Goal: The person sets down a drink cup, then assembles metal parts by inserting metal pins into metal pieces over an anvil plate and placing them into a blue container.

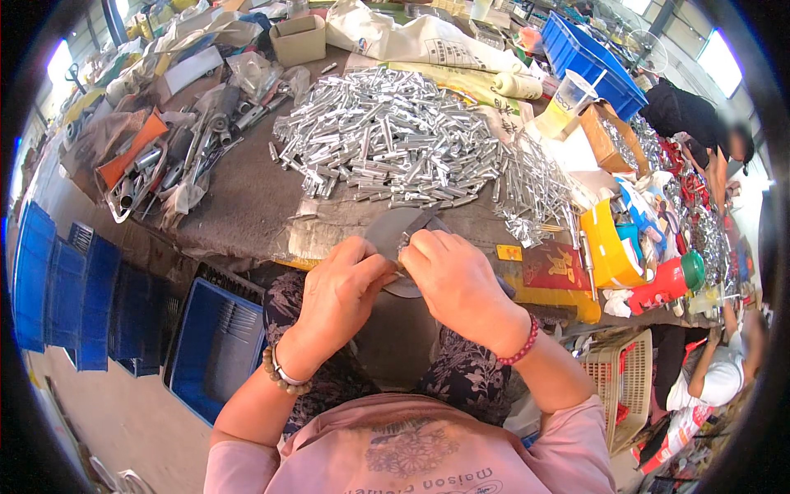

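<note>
Close together at the work table's near edge, my left hand (341,284) and my right hand (457,280) have their fingers pinched. What they hold is mostly hidden by the fingers and too small to name; a bit of shiny metal shows at the right fingertips. Behind and below the hands is a round grey disc-like surface (385,229). A dark, flat metal piece (421,219) sticks out past my right fingers. Beyond lies a large heap of short silver metal tubes (395,136) on the table.
Thin metal rods (535,181) lie right of the heap. A yellow box (609,243), red bottle (658,284) and drink cup (568,99) stand at right. Blue crates (216,350) stand at lower left. Two people work on the right, one in a white shirt (724,375).
</note>
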The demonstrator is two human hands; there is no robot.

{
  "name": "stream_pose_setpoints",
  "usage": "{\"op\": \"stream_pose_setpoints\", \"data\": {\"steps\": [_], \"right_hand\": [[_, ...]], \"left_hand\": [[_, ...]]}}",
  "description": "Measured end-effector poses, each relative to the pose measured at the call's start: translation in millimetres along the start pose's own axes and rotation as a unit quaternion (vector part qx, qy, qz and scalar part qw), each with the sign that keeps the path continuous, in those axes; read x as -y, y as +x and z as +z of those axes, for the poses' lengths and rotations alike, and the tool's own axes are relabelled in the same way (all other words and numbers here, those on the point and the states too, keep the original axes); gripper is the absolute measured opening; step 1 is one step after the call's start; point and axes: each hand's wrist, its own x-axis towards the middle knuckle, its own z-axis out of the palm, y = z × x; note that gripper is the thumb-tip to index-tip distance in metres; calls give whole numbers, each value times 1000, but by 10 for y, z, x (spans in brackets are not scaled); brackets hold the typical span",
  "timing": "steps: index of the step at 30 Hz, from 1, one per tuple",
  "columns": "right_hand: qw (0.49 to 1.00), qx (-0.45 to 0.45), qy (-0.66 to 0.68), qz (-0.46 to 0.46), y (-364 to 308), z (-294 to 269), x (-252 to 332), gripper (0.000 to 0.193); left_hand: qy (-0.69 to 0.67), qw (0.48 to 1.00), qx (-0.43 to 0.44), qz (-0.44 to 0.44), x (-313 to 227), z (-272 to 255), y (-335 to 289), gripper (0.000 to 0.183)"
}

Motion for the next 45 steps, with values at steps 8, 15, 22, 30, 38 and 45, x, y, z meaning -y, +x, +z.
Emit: {"op": "stream_pose_setpoints", "data": {"steps": [8, 15, 22, 30, 38, 45], "right_hand": [[989, -106, -36, 95, -181, -179, -84, 46], [979, -98, -17, 179, -454, -112, -248, 47], [985, -118, 17, 127, -657, -233, 137, 55], [990, -86, -16, 111, -720, -139, 139, 54], [984, -58, 61, 156, -548, -185, -36, 50], [990, -80, -88, 80, -472, -153, 81, 35]], "left_hand": [[-15, 999, -13, -28, 14, 28, -12, 15], [-25, 999, -11, -39, 18, 24, 16, 17], [-36, 998, 3, -51, 27, 26, 16, 18], [-36, 998, 6, -44, 26, 19, 17, 18], [-74, 995, 29, -56, 56, -43, 19, 16], [-79, 995, 28, -53, 98, -39, -18, 18]]}}
